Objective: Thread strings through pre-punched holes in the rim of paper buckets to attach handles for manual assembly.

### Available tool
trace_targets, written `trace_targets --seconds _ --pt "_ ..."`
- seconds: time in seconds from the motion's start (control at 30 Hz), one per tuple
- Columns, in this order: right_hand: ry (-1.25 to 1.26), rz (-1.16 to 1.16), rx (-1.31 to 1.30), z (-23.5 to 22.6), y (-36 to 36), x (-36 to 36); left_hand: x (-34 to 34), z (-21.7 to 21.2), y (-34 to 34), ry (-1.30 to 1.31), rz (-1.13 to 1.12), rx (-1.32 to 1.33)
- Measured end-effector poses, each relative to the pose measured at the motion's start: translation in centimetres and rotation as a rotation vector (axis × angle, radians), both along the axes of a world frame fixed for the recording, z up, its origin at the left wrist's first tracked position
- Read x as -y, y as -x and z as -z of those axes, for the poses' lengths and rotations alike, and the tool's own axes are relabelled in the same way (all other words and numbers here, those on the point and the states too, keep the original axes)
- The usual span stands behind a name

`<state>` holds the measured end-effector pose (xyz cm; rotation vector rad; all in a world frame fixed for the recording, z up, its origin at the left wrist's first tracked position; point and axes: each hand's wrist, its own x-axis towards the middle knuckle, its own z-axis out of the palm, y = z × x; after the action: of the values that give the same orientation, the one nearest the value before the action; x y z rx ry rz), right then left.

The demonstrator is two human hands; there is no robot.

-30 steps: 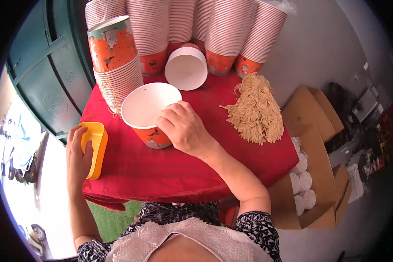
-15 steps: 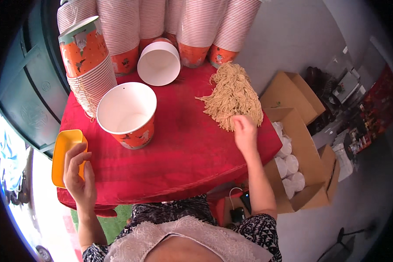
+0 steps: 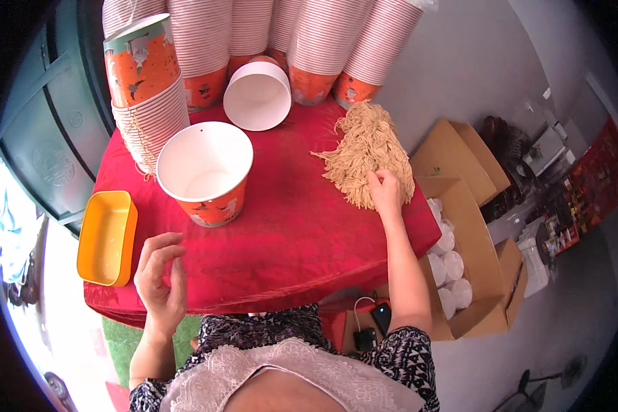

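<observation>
My right hand (image 3: pixel 386 190) is closed in a pinch at the near edge of a heap of tan cords (image 3: pixel 369 147). Its fingertips touch the strands. Loosely curved and holding nothing, my left hand (image 3: pixel 161 283) hovers over the table's front left, fingers and thumb apart. It is nearest a yellow plastic tray (image 3: pixel 124 237) with small items too tiny to make out. A white-lined orange paper bucket (image 3: pixel 216 209) stands upright at the table's left middle, a small hole showing near its rim.
A stack of buckets (image 3: pixel 144 82) with cords hanging down its side rises at the left. Taller wrapped bucket stacks (image 3: pixel 199 41) line the back. One bucket (image 3: pixel 257 103) lies tipped toward me. Right of the red-covered table (image 3: pixel 288 240), an opened cardboard box (image 3: pixel 477 257) holds white rolled items.
My left hand has moved away from the yellow tray, rightward and nearer me. The right hand stays at the cords, slightly farther into the heap. The whole view has shifted a little.
</observation>
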<state>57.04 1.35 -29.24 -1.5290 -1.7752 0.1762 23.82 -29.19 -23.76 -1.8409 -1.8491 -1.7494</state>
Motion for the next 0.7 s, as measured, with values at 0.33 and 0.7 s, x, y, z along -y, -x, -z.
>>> trace_targets --seconds 0.33,0.7 --pt "-0.414 -0.138 0.179 0.2 -0.4 2.5 0.3 0.7 0.2 0.026 0.036 0.021" --pt "-0.156 -1.163 -0.017 -2.7 10.5 15.9 -1.1 1.0 -1.3 0.05 0.198 -0.013"
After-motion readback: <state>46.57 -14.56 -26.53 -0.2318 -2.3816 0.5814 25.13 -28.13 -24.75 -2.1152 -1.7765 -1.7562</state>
